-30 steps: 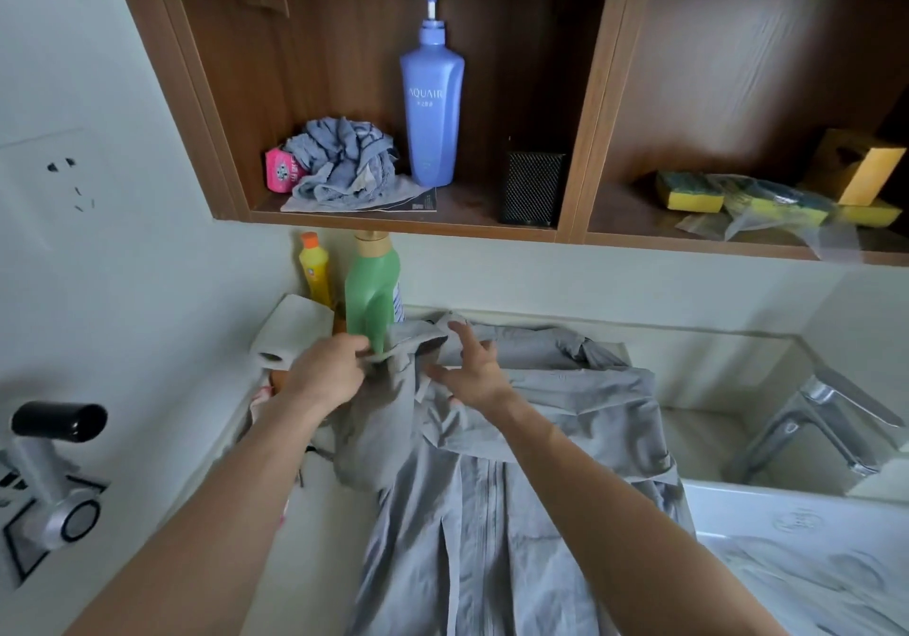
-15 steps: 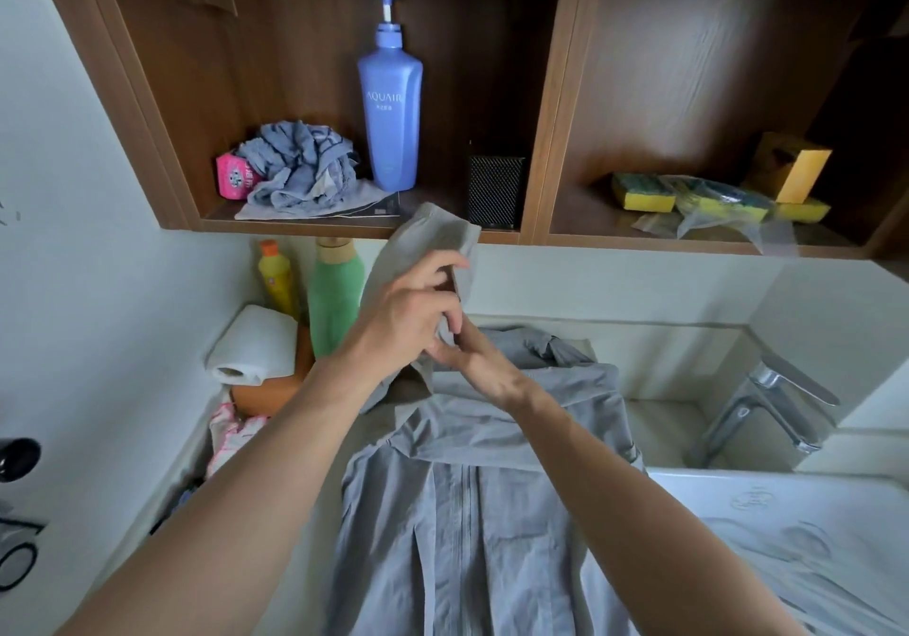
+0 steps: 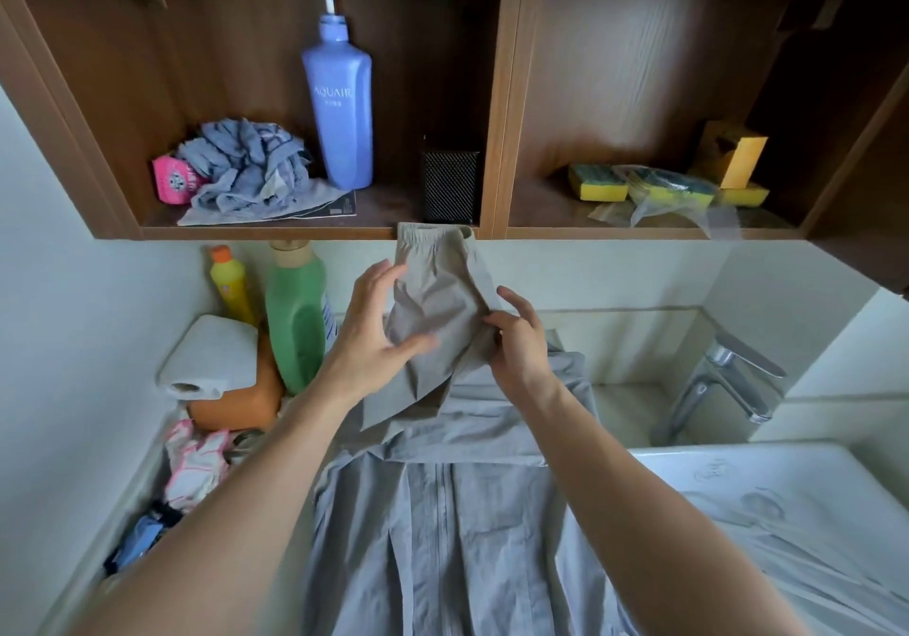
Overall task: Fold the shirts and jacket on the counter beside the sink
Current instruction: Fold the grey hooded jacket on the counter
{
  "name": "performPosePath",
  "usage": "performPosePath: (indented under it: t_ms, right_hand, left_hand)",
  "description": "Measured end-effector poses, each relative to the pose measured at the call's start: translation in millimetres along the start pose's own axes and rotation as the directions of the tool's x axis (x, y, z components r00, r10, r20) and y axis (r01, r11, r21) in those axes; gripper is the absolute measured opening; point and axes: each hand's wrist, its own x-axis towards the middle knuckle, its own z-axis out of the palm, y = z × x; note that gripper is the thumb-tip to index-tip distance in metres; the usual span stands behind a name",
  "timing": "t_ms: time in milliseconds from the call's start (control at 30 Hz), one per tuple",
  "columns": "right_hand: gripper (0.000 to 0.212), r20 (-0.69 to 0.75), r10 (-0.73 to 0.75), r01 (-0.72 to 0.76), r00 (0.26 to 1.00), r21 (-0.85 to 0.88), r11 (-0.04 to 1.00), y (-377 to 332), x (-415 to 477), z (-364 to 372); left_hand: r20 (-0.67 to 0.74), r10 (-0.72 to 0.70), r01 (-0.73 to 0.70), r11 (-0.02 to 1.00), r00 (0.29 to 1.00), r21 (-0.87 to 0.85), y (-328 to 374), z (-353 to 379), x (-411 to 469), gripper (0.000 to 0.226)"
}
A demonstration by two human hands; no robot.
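1. Head view, nearest: one grey jacket (image 3: pixel 442 537) lies flat on the counter (image 3: pixel 621 411), left of the sink (image 3: pixel 738 458). Its zip runs straight away from the person. A second grey garment (image 3: pixel 797 552) lies over the sink; I cannot tell what kind it is.
2. Both forearms reach over the jacket's body to its far end, where one sleeve (image 3: pixel 438 291) is lifted off the cloth.
3. The left hand (image 3: pixel 374 340) is spread, fingers nearly straight, with the thumb lying across the sleeve's front. The right hand (image 3: pixel 521 345) pinches the sleeve's right edge between thumb and curled fingers.
4. The relation that counts: the sleeve's long axis stands almost upright between the two hands, with the elastic cuff (image 3: pixel 418 234) on top and touching the shelf edge in this view. The right hand has the firmer hold, so laying the sleeve down across the chest would probably lead from that side.
5. Further back on the counter: two bottles, green (image 3: pixel 295 321) and yellow (image 3: pixel 231 286), one paper roll (image 3: pixel 211 355) and one tap (image 3: pixel 723 384).
6. Farthest, on the shelf: one blue pump bottle (image 3: pixel 339 104).
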Motion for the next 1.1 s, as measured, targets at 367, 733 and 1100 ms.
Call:
performPosePath:
  t_ms: [367, 733, 1100]
  right_hand:
    - [0.082, 0.161, -0.028, 0.113, 0.987, -0.547, 0.83, 0.4, 1.6, -30.0]
    - [0.049, -0.089, -0.311, 0.206, 0.946, -0.575, 0.792, 17.6, 17.3, -111.9]
    - [0.042, -0.51, -0.081, -0.22, 0.856, -0.501, 0.837, 57.4, 36.8, -187.2]
  left_hand:
    - [0.157, -0.049, -0.049, 0.826, 0.986, 0.562, -26.4, 13.4, -0.9, 0.043]
    - [0.217, 0.03, -0.122, 0.896, 0.976, 0.427, -36.5, 63.9, 0.0, 0.068]
    - [0.424, -0.513, 0.18, 0.769, 0.746, 0.614, -122.1, 58.6, -74.2, 0.055]
